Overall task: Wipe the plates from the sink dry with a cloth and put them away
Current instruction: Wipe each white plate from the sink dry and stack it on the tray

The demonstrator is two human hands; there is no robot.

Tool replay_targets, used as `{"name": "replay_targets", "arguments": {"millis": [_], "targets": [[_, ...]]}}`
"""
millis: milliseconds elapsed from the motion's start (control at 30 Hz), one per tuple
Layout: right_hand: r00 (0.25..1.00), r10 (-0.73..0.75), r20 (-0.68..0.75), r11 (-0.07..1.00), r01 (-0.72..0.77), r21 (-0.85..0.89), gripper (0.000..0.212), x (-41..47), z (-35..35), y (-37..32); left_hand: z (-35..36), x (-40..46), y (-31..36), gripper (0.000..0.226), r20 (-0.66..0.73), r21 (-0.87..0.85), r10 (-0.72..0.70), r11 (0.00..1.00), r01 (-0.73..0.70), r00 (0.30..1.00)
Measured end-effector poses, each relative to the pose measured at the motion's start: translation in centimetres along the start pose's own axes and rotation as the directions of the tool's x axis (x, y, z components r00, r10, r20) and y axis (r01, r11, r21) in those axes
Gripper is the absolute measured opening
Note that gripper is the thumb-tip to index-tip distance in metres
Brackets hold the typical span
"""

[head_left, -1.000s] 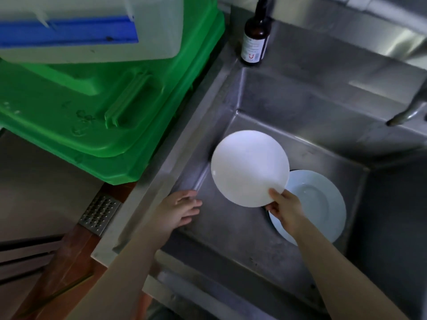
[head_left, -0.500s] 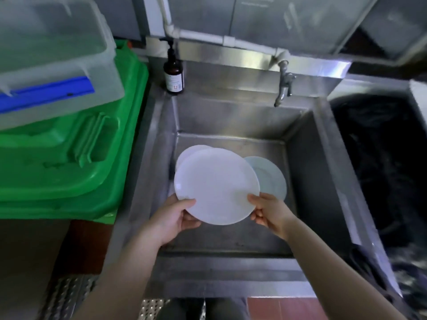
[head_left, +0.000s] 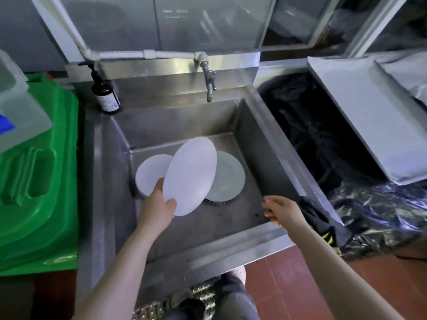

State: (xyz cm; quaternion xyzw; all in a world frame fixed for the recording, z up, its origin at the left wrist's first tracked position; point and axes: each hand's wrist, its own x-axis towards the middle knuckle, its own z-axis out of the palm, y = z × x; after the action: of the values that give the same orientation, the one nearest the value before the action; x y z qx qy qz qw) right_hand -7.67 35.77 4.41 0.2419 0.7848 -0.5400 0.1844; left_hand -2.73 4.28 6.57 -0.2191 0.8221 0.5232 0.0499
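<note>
My left hand [head_left: 159,207] holds a white plate [head_left: 190,176] by its near rim, thumb on the upper face and fingers curled behind it, so the plate stands tilted above the steel sink [head_left: 272,144]. My right hand [head_left: 280,210] is free, its fingers loosely spread and holding nothing, reaching toward the dark cloth [head_left: 323,224] draped over the sink's front right corner.

Two more plates lie on the sink floor: a white one [head_left: 150,174] toward the left wall and a pale greenish one [head_left: 228,175] over the drain, both partly hidden behind the plate I hold.

To do this step well, I think I should keep the pinch firm, since a wet glazed rim probably slips easily, and keep the plate over the basin, not over the tiled floor. Then I would take the cloth in my right hand, spread it against my palm, and wipe one face, turn the plate, then wipe the other face and the rim.

A brown pump bottle [head_left: 105,94] stands at the sink's back left corner. Its white label carries a small red mark, but the lettering is too small to read.
</note>
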Motion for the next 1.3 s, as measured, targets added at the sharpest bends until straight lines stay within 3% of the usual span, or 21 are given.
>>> {"name": "replay_targets", "arguments": {"millis": [133,267,367,467,567,667,967,1200,1300], "targets": [[0.978,-0.186,-0.095,0.957,0.158,-0.245,0.023,0.3,-3.3,1.2,1.6,-0.6,1.5,0.052,-0.01,0.207,0.105,0.973,-0.1,0.994],[0.914,-0.374,-0.161,0.834,0.255,-0.489,0.027,0.6,-6.7,2.3,4.1,-1.6,3.1,0.051,-0.047,0.269,0.152,0.954,-0.134,0.987],[0.886,-0.449,-0.115,0.659,0.242,-0.712,0.034,1.4,-9.4,3.4,6.3,-2.2,4.3,0.053,-0.06,0.27,0.151,0.954,-0.129,0.987],[0.926,-0.378,0.015,0.551,0.238,-0.8,0.054,2.4,-11.4,4.6,8.5,-2.8,5.2,0.054,-0.07,0.257,0.131,0.96,-0.11,0.989],[0.932,-0.321,0.171,0.475,0.314,-0.822,0.071,3.5,-12.2,5.8,10.6,-3.6,5.7,0.052,-0.117,0.293,0.105,0.954,-0.067,0.988],[0.903,-0.352,0.247,0.397,0.383,-0.834,0.066,4.4,-12.6,6.8,12.6,-4.4,6.1,0.052,-0.167,0.346,0.09,0.938,-0.027,0.982],[0.824,-0.499,0.267,0.639,0.558,-0.529,0.054,5.7,-15.5,4.8,15.1,-6.1,8.0,0.05,-0.255,0.33,0.13,0.943,-0.04,0.958],[0.731,-0.627,0.269,0.592,0.672,-0.444,0.055,4.9,-16.0,1.2,14.7,-6.5,10.1,0.047,-0.323,0.235,0.192,0.965,-0.118,0.927],[0.642,-0.722,0.258,0.526,0.752,-0.397,0.053,3.9,-15.7,-1.2,13.7,-6.4,11.3,0.048,-0.295,0.047,0.15,0.989,-0.143,0.944]]}}
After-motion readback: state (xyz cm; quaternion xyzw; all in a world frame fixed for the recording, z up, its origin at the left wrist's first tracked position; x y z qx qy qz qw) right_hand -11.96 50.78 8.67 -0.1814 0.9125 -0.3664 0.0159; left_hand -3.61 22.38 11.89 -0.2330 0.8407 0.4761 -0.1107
